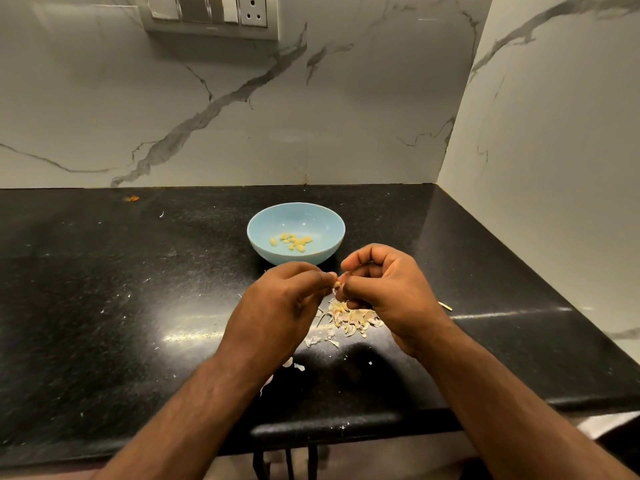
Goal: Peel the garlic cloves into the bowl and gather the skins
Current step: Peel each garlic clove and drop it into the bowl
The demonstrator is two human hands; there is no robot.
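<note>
A: Item one, the small pale garlic clove (336, 283). Location?

B: Pinched between the fingertips of both hands, above the black speckled stone countertop (104, 306), directly over the loose heap of papery off-white garlic skins (349, 317). Its long axis cannot be made out; only a sliver shows.

A: Left hand (284, 303)?

B: Fingers curled, tips closed on the clove from the left side, back of the hand up, forearm running in from the lower left.

A: Right hand (384, 289)?

B: Fingers curled in tighter, thumb and fingertips meeting the clove from the right, knuckles raised. Whether it grips skin or clove cannot be told.

A: Destination?

B: The shallow light-blue round bowl (263, 233), straight ahead of the hands, just beyond the knuckles, holding a small cluster of peeled yellowish cloves (292, 241). Both hands sit about equally near.

A: Judgement on the move?

B: Likely a short forward reach once the skin comes off, the peel dropping to the heap beneath.

A: Strays?

B: Scattered skin flakes (313, 340) lie nearer the counter edge, apart from the heap.
</note>
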